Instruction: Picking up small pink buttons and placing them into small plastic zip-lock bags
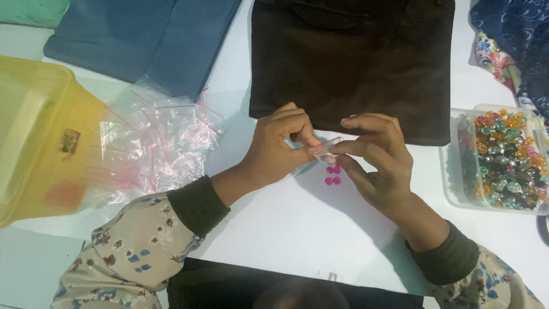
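Floral sleeves up front, left hand (283, 143) and right hand (374, 151) both pinching a tiny clear bag (326, 150) mid-worktop, just above four pink gems (333, 175). Probably best keeping the mouth pulled open, feeding gems singly.

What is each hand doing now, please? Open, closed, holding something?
Left hand: closed, fingers pinching one end of a small clear bag.
Right hand: closed, pinching the other end of the same bag, above the pink beads.
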